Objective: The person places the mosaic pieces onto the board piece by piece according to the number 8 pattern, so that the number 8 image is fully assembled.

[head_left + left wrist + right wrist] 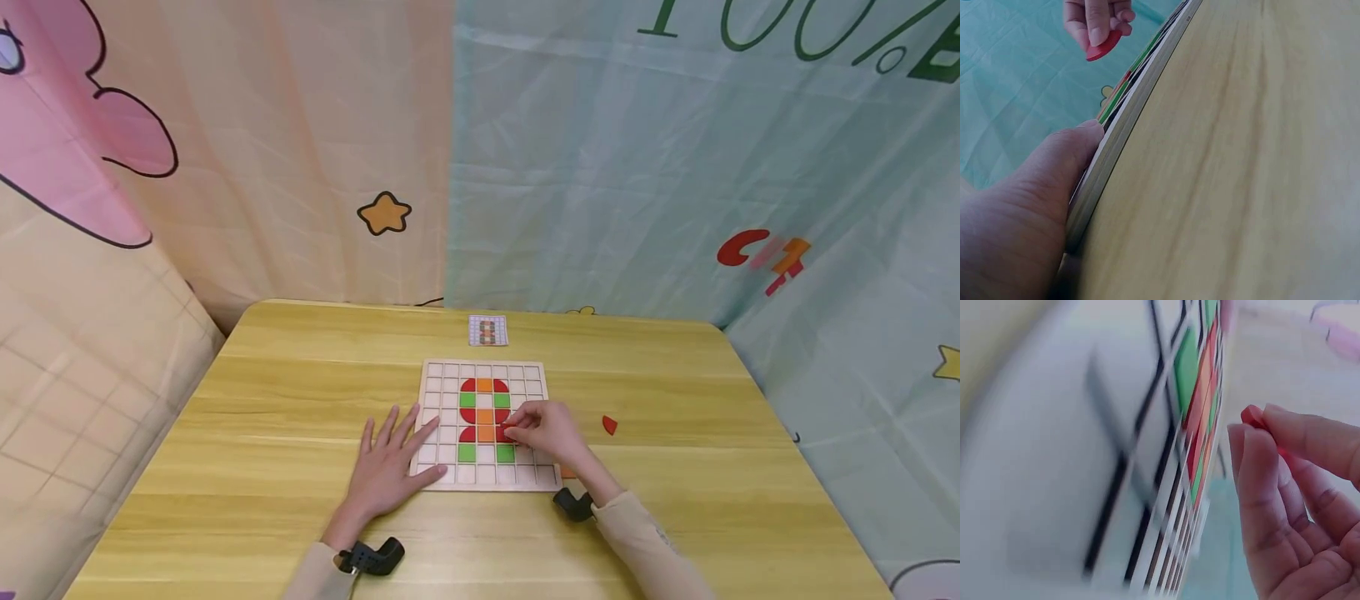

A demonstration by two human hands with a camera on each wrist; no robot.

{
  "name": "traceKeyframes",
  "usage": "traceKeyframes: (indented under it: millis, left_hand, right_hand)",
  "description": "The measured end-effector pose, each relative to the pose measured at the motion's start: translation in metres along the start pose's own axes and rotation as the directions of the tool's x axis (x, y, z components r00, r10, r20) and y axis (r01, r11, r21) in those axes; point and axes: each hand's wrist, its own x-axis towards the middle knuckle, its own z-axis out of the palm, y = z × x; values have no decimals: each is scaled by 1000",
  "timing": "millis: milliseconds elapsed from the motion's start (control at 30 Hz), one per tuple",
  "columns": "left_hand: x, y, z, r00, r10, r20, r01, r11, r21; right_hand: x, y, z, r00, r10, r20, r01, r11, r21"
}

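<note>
A square gridded board (532,379) lies on the table, with red, orange and green tiles (484,385) set in its middle columns. My left hand (392,468) rests at the board's left edge with fingers spread and its thumb (1063,153) on the near corner. Between thumb and fingertips my right hand (553,432) pinches a red piece with a curved edge (1105,46). In the left wrist view that piece is held apart from the board. In the right wrist view, the fingers mostly cover the red piece (1251,415).
Right of the board lies a loose red quarter-round piece (610,425). An orange piece (567,472) shows partly behind the right wrist. A small pattern card (488,331) lies behind the board on the wooden table (300,375). Curtains (585,192) hang behind.
</note>
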Motion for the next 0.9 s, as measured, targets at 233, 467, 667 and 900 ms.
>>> traceKeyframes:
  millis: [233, 467, 667, 900]
  left_hand:
    - [0, 2, -3, 1000, -4, 5, 4, 1000, -10]
    - [0, 1, -2, 1000, -7, 14, 7, 1000, -10]
    - [0, 1, -3, 1000, -6, 13, 7, 1000, -7]
    - [1, 1, -3, 1000, -6, 17, 7, 1000, -4]
  right_hand:
    - [-8, -20, 31, 985, -89, 145, 88, 996, 12]
    - [-10, -23, 52, 981, -91, 172, 90, 996, 8]
    - [-10, -25, 57, 988, -64, 144, 69, 997, -28]
    - [-12, -29, 59, 993, -31, 117, 44, 993, -111]
